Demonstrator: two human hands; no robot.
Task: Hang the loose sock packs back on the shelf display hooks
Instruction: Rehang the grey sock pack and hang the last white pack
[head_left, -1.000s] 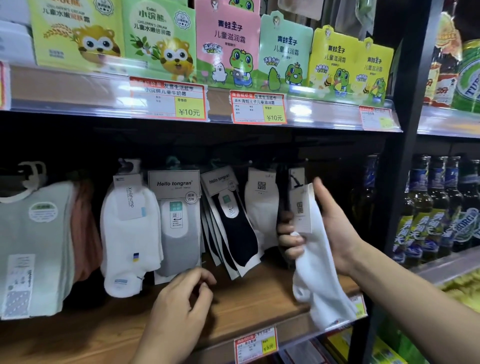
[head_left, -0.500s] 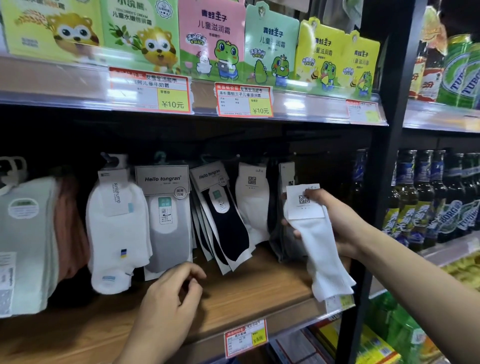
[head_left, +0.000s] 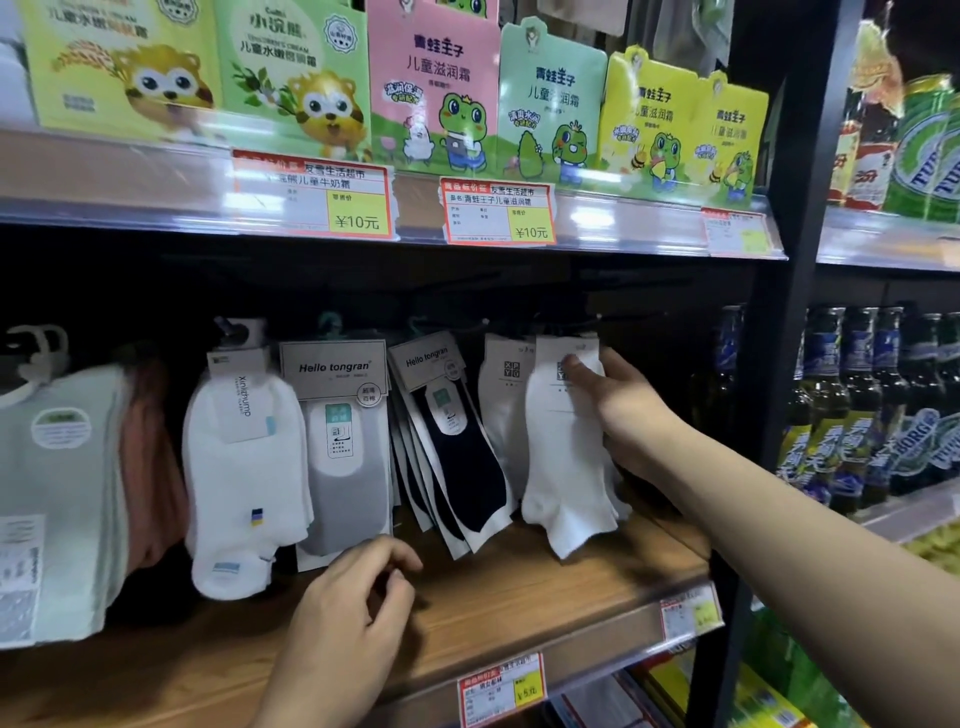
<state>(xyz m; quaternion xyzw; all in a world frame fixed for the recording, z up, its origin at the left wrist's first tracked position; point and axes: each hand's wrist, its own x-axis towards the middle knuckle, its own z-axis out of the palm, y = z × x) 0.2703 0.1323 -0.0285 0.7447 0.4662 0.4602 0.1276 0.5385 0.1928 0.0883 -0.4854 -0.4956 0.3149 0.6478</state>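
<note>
My right hand grips a white sock pack by its paper label, thumb across the front. The label's top is up at a dark display hook under the upper shelf; whether it sits on the hook I cannot tell. A second white pack hangs just left of it. Further left hang navy sock packs, a grey Hello tongran pack and a white Xinlizhump pack. My left hand hovers low over the wooden shelf, fingers loosely curled, holding nothing.
Pale green and pink garments hang at far left. Children's cream boxes line the upper shelf. A black upright post stands just right of my right arm, with beer bottles beyond it. Price tags edge the shelf fronts.
My right hand lifted the white sock pack up and left, from beside the post to the hook row, turning its label square to the front. My left hand stayed low over the shelf.
</note>
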